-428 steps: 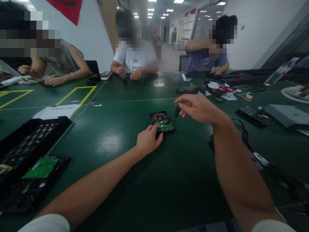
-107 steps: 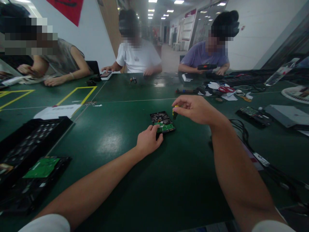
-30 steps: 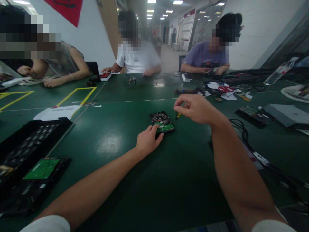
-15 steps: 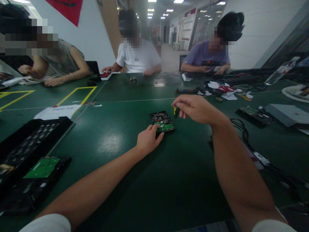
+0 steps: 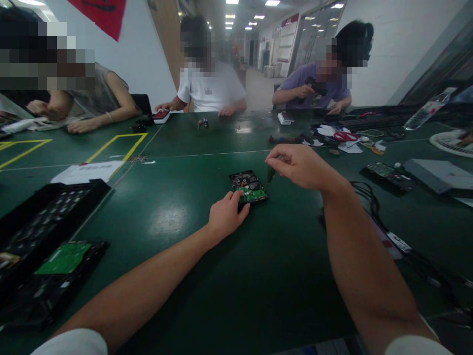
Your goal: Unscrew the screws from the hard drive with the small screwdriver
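A hard drive (image 5: 252, 185) with a green circuit board lies on the green table (image 5: 207, 301). My left hand (image 5: 227, 215) grips its near left corner, fingers on the board and thumb along the near edge. To the right of the drive, my right hand (image 5: 293, 165) is closed around the handle of a small screwdriver (image 5: 271, 173). The screwdriver points down, its thin shaft beside the drive's right edge; whether the tip touches the drive I cannot tell.
A black tray (image 5: 48, 222) and a black device with a green board (image 5: 66, 259) lie at left. Cables (image 5: 373, 197), another circuit-board unit (image 5: 388, 177) and a grey metal box (image 5: 439, 175) are at right. Red scissors (image 5: 345, 136) lie farther back. Three people sit opposite.
The screwdriver in my right hand has turned, its yellow marking no longer showing. My left hand stays on the hard drive. The person at the far right has raised a dark tool.
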`<action>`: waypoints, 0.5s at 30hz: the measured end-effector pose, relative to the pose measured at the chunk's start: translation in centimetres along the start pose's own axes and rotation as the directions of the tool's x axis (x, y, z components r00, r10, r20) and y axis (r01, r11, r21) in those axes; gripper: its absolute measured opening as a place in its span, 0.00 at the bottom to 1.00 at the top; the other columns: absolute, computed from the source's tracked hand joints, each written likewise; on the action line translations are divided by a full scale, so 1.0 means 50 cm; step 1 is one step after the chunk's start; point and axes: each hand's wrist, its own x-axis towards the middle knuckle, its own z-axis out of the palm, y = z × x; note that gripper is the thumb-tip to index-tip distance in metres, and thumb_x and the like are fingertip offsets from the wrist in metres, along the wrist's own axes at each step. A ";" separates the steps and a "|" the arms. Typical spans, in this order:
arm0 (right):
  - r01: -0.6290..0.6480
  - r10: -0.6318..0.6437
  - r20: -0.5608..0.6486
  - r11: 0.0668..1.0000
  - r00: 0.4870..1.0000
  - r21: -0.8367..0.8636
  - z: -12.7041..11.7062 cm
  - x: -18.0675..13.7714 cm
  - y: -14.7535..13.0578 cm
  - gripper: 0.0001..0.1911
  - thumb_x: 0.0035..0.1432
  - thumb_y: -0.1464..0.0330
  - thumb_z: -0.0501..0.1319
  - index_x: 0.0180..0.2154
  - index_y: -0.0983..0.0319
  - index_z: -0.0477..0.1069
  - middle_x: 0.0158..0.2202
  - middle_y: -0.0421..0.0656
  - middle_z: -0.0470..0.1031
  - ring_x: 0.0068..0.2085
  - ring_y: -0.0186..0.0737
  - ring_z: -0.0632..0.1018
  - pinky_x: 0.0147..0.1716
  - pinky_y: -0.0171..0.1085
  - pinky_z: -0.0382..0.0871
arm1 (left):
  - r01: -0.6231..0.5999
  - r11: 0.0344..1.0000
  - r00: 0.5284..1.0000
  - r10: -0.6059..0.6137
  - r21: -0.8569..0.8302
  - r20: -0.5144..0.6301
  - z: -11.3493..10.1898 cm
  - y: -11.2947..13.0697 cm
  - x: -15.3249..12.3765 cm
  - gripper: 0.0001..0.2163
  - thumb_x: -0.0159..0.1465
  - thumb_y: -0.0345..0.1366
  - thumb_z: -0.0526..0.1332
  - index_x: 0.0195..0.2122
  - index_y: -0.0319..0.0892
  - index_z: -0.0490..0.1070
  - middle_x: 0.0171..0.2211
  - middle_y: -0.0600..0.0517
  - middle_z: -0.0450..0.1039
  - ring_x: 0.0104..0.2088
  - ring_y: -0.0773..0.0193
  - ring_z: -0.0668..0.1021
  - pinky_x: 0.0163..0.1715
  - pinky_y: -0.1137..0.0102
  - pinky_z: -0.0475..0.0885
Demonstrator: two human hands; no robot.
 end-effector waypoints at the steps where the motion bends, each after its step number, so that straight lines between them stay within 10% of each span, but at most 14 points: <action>1: 0.002 -0.002 0.011 1.000 1.000 0.006 0.000 0.000 -0.001 0.10 0.68 0.62 0.63 0.41 0.60 0.81 0.30 0.41 0.80 0.33 0.40 0.78 0.36 0.38 0.65 | -0.001 1.000 1.000 0.001 0.001 -0.004 0.001 0.000 0.000 0.24 0.75 0.51 0.57 0.67 0.46 0.67 0.54 0.45 0.77 0.45 0.52 0.83 0.41 0.63 0.76; 15: -0.026 0.011 0.092 0.985 0.996 0.169 0.004 0.002 0.000 0.13 0.69 0.65 0.61 0.50 0.60 0.81 0.30 0.41 0.82 0.30 0.39 0.81 0.34 0.37 0.72 | -0.002 1.000 1.000 0.002 -0.005 -0.002 -0.002 0.001 -0.002 0.24 0.75 0.50 0.57 0.67 0.45 0.67 0.54 0.44 0.77 0.45 0.52 0.84 0.41 0.63 0.76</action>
